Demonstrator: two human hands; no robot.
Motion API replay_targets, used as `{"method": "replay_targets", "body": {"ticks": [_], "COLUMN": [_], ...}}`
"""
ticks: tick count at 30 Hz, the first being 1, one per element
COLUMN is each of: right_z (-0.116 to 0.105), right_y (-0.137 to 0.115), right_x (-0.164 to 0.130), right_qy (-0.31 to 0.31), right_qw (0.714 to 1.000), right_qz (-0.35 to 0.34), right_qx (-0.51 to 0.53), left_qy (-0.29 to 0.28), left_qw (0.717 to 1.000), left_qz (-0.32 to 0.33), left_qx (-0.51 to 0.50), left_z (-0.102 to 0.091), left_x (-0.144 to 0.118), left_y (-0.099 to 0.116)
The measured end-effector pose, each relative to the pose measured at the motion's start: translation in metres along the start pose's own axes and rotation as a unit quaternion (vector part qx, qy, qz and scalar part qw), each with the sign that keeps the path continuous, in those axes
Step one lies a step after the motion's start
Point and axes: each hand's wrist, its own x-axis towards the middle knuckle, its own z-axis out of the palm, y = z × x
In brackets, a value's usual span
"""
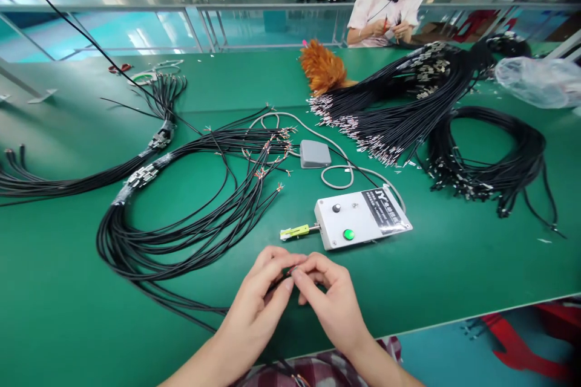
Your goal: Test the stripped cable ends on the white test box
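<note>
Your left hand (261, 299) and right hand (331, 299): fingertips pinched together on the end of a thin black cable (278, 281), low over the green table mat (454, 266). Just beyond: a white metal control box with a green button (361, 217). Left: coiled black cable bundle (181, 224).

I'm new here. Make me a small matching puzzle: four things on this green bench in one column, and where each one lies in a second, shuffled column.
Things:
1. White metal control box with a green button
2. Small grey plastic foot pedal
3. Orange feather duster
4. Crumpled clear plastic bag

Places:
A. Far right edge of the bench
B. Just beyond the two hands
C. Far side, near the seated co-worker
D. Middle of the bench, on a grey cord

Pairs: 1-B, 2-D, 3-C, 4-A
</note>
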Motion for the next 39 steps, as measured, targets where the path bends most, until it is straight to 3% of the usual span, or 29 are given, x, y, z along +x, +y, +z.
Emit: {"method": "replay_targets", "body": {"ticks": [6, 9, 11, 14, 17, 20, 24, 27, 32, 39], "right_z": [-0.003, -0.005, -0.006, -0.007, -0.012, -0.018, -0.019, -0.018, -0.029, -0.029], "right_y": [-0.002, -0.004, -0.003, -0.001, 0.001, -0.004, -0.014, -0.02, -0.03, -0.031], "right_x": [-0.001, -0.001, -0.001, -0.002, -0.003, -0.004, 0.001, 0.01, 0.033, 0.058], "right_qy": [0.002, 0.009, 0.006, -0.002, -0.01, -0.018, -0.018, -0.06, -0.058, -0.054], "right_qw": [0.997, 0.988, 0.98, 0.971, 0.957, 0.914, 0.806, 0.748, 0.711, 0.652], "right_qz": [-0.027, -0.082, -0.111, -0.137, -0.162, -0.208, -0.284, -0.346, -0.378, -0.329], "right_qx": [-0.066, -0.132, -0.165, -0.198, -0.241, -0.347, -0.519, -0.563, -0.591, -0.681], "left_qy": [0.071, 0.074, 0.069, 0.068, 0.07, 0.072, 0.057, 0.041, 0.055, 0.102], "left_qw": [0.989, 0.99, 0.995, 0.978, 0.956, 0.963, 0.975, 0.975, 0.972, 0.982], "left_qz": [-0.076, -0.103, -0.066, 0.059, 0.142, 0.124, 0.07, 0.072, 0.06, -0.015], "left_qx": [-0.11, -0.059, 0.043, 0.188, 0.245, 0.229, 0.205, 0.207, 0.219, 0.16], "left_z": [0.005, 0.003, 0.001, -0.002, -0.003, -0.004, -0.006, -0.009, -0.022, -0.032], "left_x": [0.008, 0.005, 0.0, -0.005, -0.006, -0.001, 0.005, 0.006, 0.009, 0.029], "left_y": [-0.002, -0.005, -0.008, -0.013, -0.018, -0.018, -0.013, -0.011, -0.011, -0.012]}}
